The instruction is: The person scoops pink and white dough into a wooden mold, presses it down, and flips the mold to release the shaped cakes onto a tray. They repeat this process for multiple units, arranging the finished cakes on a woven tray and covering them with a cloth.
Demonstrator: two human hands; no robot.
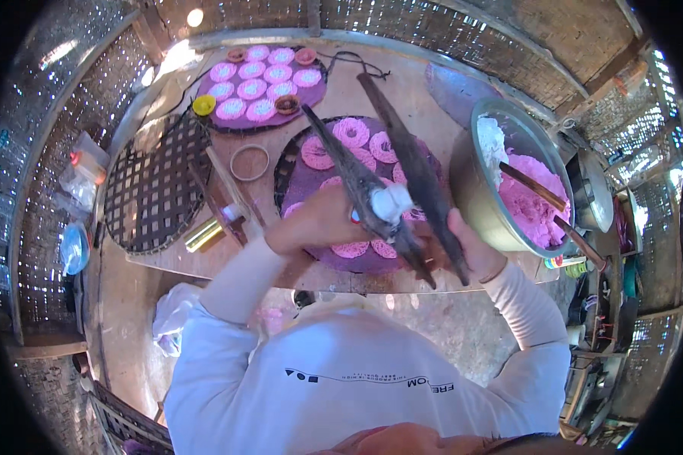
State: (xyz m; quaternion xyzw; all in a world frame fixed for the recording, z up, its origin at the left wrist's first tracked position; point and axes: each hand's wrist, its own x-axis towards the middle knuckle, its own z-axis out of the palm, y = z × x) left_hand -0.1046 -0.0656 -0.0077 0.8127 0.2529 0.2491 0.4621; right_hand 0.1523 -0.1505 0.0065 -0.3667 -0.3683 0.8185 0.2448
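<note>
I hold a long two-handled wooden press, with a dark left bar [353, 171] and a dark right bar [410, 155]. My left hand [322, 218] is closed on the left bar, and my right hand [474, 246] is wrapped round the lower end of the right one. A white lump [391, 203] sits on the left bar between the hands. Beneath lies a round tray with a purple cloth [300, 173], bearing several pink dough coils [351, 133]. The press hides the middle of the tray and what lies under the bars.
At the right stands a large metal pot [470, 201] with pink dough [535, 201], a white mass and two wooden sticks. A second tray [319, 91] of pink-and-white coils lies at the back. A woven rack [148, 189], a ring [250, 146] and a gold tube [203, 235] are at left.
</note>
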